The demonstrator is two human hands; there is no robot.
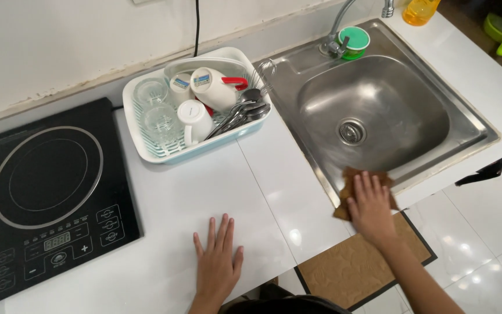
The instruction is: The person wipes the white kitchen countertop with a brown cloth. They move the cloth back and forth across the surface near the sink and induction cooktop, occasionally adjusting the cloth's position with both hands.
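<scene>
The right hand [370, 206] lies flat with its fingers spread on a brown cloth [350, 186], pressing it down rather than gripping it. The cloth sits on the front rim of the steel sink [466, 110], at the bench's front edge, partly hidden under the hand. The left hand [218, 260] rests palm down on the white bench [204, 186] near its front edge, fingers open and holding nothing. Toward the back of the bench, a white dish rack [140, 139] stands between the sink and a black induction hob [47, 192] at the left end; it holds white mugs [196, 119], glasses and cutlery. A green tub [355, 38] sits beside the tap [338, 29] at the sink's back rim.
</scene>
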